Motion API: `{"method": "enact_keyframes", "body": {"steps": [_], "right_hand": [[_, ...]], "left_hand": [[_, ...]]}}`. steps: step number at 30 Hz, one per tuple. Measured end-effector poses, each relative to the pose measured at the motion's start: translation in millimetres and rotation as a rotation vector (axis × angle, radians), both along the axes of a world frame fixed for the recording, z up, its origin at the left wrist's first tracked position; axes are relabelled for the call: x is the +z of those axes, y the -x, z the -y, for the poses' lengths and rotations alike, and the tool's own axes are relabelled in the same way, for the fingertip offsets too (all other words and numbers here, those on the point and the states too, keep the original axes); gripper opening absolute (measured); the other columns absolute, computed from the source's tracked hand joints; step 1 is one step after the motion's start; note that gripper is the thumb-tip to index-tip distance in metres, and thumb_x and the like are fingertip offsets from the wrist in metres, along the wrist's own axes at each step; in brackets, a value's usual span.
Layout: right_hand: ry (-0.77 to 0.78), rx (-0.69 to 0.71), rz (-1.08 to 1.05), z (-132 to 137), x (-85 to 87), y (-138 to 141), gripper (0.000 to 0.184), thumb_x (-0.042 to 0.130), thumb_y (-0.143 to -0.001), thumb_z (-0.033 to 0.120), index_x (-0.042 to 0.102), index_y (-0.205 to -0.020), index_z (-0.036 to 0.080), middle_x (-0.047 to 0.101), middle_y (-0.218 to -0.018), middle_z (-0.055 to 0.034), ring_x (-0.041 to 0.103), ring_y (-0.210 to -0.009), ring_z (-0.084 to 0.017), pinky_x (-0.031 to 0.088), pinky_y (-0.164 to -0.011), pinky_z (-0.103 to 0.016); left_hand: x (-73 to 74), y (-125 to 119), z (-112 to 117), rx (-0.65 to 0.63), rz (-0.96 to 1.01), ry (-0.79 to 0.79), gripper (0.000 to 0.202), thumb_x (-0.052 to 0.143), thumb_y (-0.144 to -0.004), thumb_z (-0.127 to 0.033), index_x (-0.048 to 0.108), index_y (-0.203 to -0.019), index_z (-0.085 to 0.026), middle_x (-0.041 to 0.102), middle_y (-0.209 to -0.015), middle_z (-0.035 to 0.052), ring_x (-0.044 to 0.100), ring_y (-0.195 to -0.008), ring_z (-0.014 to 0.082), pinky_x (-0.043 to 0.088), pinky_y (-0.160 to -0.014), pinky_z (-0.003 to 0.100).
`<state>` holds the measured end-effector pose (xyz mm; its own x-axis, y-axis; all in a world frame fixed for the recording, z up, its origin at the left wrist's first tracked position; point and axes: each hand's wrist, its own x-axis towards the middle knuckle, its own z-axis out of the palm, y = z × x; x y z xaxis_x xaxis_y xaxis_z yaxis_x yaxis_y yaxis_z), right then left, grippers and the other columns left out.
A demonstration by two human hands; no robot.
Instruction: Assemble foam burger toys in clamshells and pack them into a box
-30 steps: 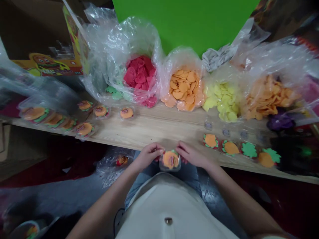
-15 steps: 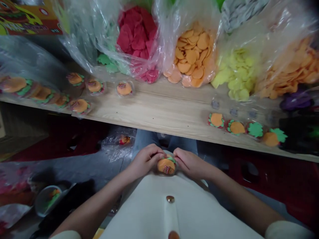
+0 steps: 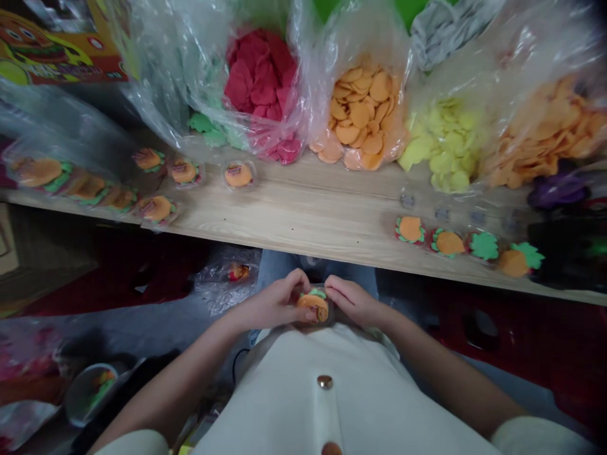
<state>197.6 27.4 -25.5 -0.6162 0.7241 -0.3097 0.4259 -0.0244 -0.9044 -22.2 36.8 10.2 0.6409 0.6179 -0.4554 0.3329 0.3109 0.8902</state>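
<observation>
A toy burger (image 3: 310,302) with an orange foam bun, green frill and printed label, in what looks like a clear plastic case, is held at my waist below the shelf edge. My left hand (image 3: 279,302) grips it from the left, thumb lying across the bun. On the other side my right hand (image 3: 355,303) is closed in a pinch at the case's right edge. Whether the case is fully closed I cannot tell. Ahead on the wooden shelf (image 3: 294,208), a similar cased burger (image 3: 238,174) sits left of centre.
Several cased burgers (image 3: 156,208) stand at the shelf's left. Partly stacked foam pieces (image 3: 484,245) sit at its right front. Behind are plastic bags of red foam pieces (image 3: 260,76), orange rounds (image 3: 360,114) and yellow pieces (image 3: 450,145). A bin (image 3: 90,395) stands lower left.
My left thumb has moved down onto the front of the bun, and the left fingers have spread. The toy burger has shifted slightly left; my right hand still pinches its edge.
</observation>
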Motion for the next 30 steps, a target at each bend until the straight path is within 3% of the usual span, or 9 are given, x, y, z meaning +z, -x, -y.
{"method": "enact_keyframes", "body": {"steps": [4, 7, 10, 13, 16, 21, 28, 30], "right_hand": [[0.077, -0.056, -0.083, -9.2, -3.5, 4.3, 0.028, 0.033, -0.090, 0.041, 0.043, -0.076, 0.020, 0.046, -0.068, 0.0026, 0.044, -0.064, -0.011, 0.036, -0.059, -0.023], [0.149, -0.303, -0.141, -4.6, -12.0, 10.0, 0.031, 0.032, -0.089, 0.047, 0.041, -0.075, 0.021, 0.044, -0.064, 0.0036, 0.044, -0.059, -0.011, 0.037, -0.055, -0.023], [0.219, -0.489, -0.218, 3.0, -20.7, 19.8, 0.032, 0.034, -0.087, 0.051, 0.041, -0.076, 0.022, 0.049, -0.062, 0.0034, 0.048, -0.056, -0.011, 0.041, -0.055, -0.024], [0.257, -0.690, -0.366, 3.8, -22.6, 32.3, 0.030, 0.036, -0.087, 0.051, 0.041, -0.079, 0.022, 0.052, -0.067, 0.0022, 0.051, -0.058, -0.012, 0.043, -0.056, -0.025], [0.253, -0.880, -0.461, -1.3, -18.9, 43.3, 0.029, 0.037, -0.086, 0.050, 0.042, -0.083, 0.022, 0.051, -0.072, 0.0014, 0.051, -0.061, -0.012, 0.044, -0.055, -0.025], [0.080, -1.130, -0.352, -0.5, -15.6, 55.1, 0.028, 0.038, -0.086, 0.050, 0.042, -0.085, 0.022, 0.052, -0.076, -0.0003, 0.050, -0.066, -0.013, 0.043, -0.057, -0.025], [-0.008, -1.149, -0.243, 2.0, -17.3, 64.6, 0.030, 0.030, -0.088, 0.049, 0.041, -0.084, 0.022, 0.051, -0.074, -0.0007, 0.047, -0.065, -0.014, 0.040, -0.059, -0.026], [-0.007, -1.077, -0.273, -1.9, -16.2, 57.2, 0.030, 0.030, -0.089, 0.049, 0.041, -0.081, 0.022, 0.049, -0.069, 0.0010, 0.046, -0.061, -0.013, 0.039, -0.057, -0.026]], "left_hand": [[-6.8, -4.3, -4.1, 0.138, 0.090, 0.109, 0.039, 0.068, -0.068, -0.029, 0.051, -0.101, -0.018, 0.057, -0.093, 0.0016, 0.053, -0.079, 0.0124, 0.043, -0.069, 0.024], [-15.1, -12.3, -6.6, 0.403, 0.173, 0.226, 0.040, 0.069, -0.068, -0.028, 0.051, -0.102, -0.017, 0.059, -0.097, 0.0041, 0.056, -0.085, 0.0146, 0.045, -0.076, 0.027], [-20.8, -25.6, -10.6, 0.719, 0.203, 0.205, 0.040, 0.069, -0.068, -0.029, 0.051, -0.101, -0.016, 0.061, -0.097, 0.0044, 0.058, -0.084, 0.0145, 0.046, -0.076, 0.027], [-21.3, -42.3, -13.5, 0.894, 0.267, 0.165, 0.041, 0.069, -0.068, -0.030, 0.048, -0.102, -0.017, 0.062, -0.098, 0.0047, 0.059, -0.084, 0.0153, 0.047, -0.076, 0.030], [-18.7, -57.8, -13.0, 0.981, 0.331, 0.038, 0.041, 0.068, -0.069, -0.028, 0.047, -0.103, -0.019, 0.060, -0.107, 0.0068, 0.058, -0.094, 0.0173, 0.046, -0.083, 0.032], [-17.9, -77.7, -8.5, 1.065, 0.306, -0.112, 0.039, 0.065, -0.073, -0.026, 0.045, -0.106, -0.019, 0.056, -0.111, 0.0082, 0.055, -0.100, 0.0176, 0.044, -0.087, 0.032], [-17.4, -94.7, -11.7, 1.158, 0.273, -0.249, 0.043, 0.065, -0.073, -0.027, 0.042, -0.109, -0.021, 0.052, -0.112, 0.0072, 0.054, -0.101, 0.0169, 0.044, -0.087, 0.031], [-14.3, -88.7, -15.3, 1.152, 0.266, -0.239, 0.042, 0.065, -0.073, -0.027, 0.043, -0.108, -0.021, 0.054, -0.110, 0.0066, 0.054, -0.101, 0.0170, 0.044, -0.087, 0.031]]}}
